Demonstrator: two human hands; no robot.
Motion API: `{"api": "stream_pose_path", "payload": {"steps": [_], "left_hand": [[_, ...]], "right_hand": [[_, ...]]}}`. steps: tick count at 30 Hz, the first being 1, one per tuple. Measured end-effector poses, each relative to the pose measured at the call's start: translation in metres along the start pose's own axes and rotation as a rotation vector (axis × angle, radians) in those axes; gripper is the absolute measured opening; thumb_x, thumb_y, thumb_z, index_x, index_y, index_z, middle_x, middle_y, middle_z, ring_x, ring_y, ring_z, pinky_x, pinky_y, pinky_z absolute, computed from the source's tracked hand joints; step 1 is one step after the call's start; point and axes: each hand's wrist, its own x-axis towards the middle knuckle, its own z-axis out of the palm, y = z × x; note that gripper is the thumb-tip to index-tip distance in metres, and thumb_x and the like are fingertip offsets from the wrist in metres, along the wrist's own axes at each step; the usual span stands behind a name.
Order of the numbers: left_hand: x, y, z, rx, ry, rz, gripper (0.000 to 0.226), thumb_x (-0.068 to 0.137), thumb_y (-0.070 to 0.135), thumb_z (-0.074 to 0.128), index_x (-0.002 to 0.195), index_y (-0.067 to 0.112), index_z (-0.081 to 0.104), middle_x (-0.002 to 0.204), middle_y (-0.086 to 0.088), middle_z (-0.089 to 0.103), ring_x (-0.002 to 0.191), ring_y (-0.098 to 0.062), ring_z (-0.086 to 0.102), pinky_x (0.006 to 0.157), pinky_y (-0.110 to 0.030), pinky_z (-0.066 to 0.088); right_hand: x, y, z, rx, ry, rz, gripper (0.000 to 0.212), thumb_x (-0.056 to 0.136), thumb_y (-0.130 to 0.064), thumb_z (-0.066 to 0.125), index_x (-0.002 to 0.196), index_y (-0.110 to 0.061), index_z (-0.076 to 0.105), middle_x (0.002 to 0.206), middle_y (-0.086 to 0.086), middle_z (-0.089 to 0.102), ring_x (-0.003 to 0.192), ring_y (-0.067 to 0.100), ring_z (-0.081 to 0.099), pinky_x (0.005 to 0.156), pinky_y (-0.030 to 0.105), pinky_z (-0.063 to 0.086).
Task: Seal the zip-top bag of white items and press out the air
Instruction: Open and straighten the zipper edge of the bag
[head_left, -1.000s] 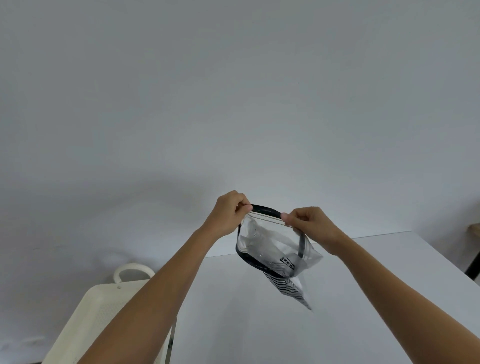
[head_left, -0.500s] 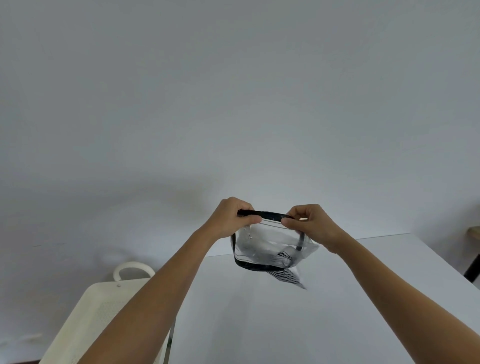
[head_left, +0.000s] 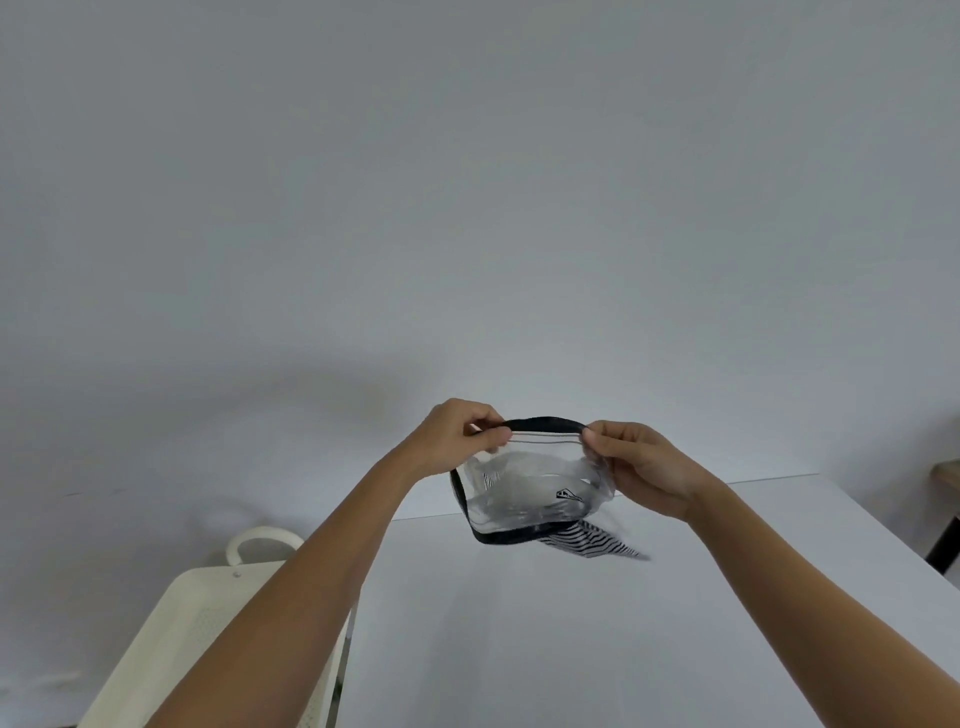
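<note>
One zip-top bag (head_left: 530, 480) is being held in the air above the far edge of the white desk (head_left: 597, 623), its mouth pinched at both ends.

The left hand (head_left: 457, 436) is closing finger and thumb on the left end of the black-edged zip strip (head_left: 545, 423), and the right hand (head_left: 631, 465) is pinching the right end likewise; both are curled tight. Sealing seems to be under way; next the fingers would need to be running along the strip, then pressing air out. Inside, pale contents are blurring together, so their number cannot be told. One cream cart (head_left: 208, 639) is standing beside the desk's left edge.
</note>
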Motion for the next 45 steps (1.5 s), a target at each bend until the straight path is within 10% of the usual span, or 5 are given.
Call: {"api": "stream_pose_path", "payload": {"steps": [9,16,20,30,45], "left_hand": [[0.008,0.017,0.016,0.006,0.055,0.074,0.011,0.082,0.025,0.075,0.078,0.014,0.075,0.059,0.003,0.066,0.048,0.002,0.052,0.053,-0.010,0.039],[0.008,0.019,0.024,0.022,0.100,0.078,0.012,0.088,0.018,0.069,0.077,0.014,0.068,0.071,-0.002,0.069,0.069,-0.011,0.074,0.058,-0.026,0.054],[0.006,0.013,0.017,-0.118,0.222,0.018,0.016,0.091,0.017,0.065,0.075,0.016,0.064,0.075,-0.003,0.068,0.076,-0.012,0.075,0.057,-0.026,0.056],[0.007,0.021,0.017,-0.206,-0.076,0.025,0.015,0.091,0.024,0.066,0.093,0.010,0.071,0.079,0.005,0.072,0.075,-0.009,0.068,0.076,-0.026,0.053],[0.010,0.025,0.032,0.035,0.206,0.100,0.011,0.088,0.009,0.065,0.079,0.014,0.063,0.075,0.002,0.067,0.067,-0.009,0.074,0.062,-0.033,0.057]], "right_hand": [[0.004,-0.006,0.018,-0.319,0.185,-0.099,0.015,0.082,-0.008,0.075,0.068,-0.013,0.070,0.061,0.002,0.053,0.054,0.013,0.047,0.054,0.020,0.040],[0.007,-0.006,0.021,-0.662,0.490,-0.129,0.021,0.072,-0.024,0.083,0.062,-0.016,0.067,0.043,-0.015,0.051,0.049,0.008,0.045,0.055,0.023,0.038],[-0.003,-0.011,0.015,-0.436,0.243,-0.022,0.046,0.076,-0.055,0.072,0.070,-0.010,0.065,0.060,-0.002,0.061,0.060,0.012,0.049,0.067,0.026,0.041],[-0.003,-0.021,0.020,-0.239,0.044,-0.069,0.016,0.080,-0.019,0.072,0.075,-0.007,0.063,0.067,0.004,0.061,0.063,0.014,0.057,0.066,0.022,0.050],[0.005,-0.011,0.028,-0.916,0.720,-0.202,0.022,0.070,-0.031,0.084,0.064,-0.020,0.065,0.056,-0.005,0.064,0.042,0.006,0.051,0.047,0.022,0.041]]}}
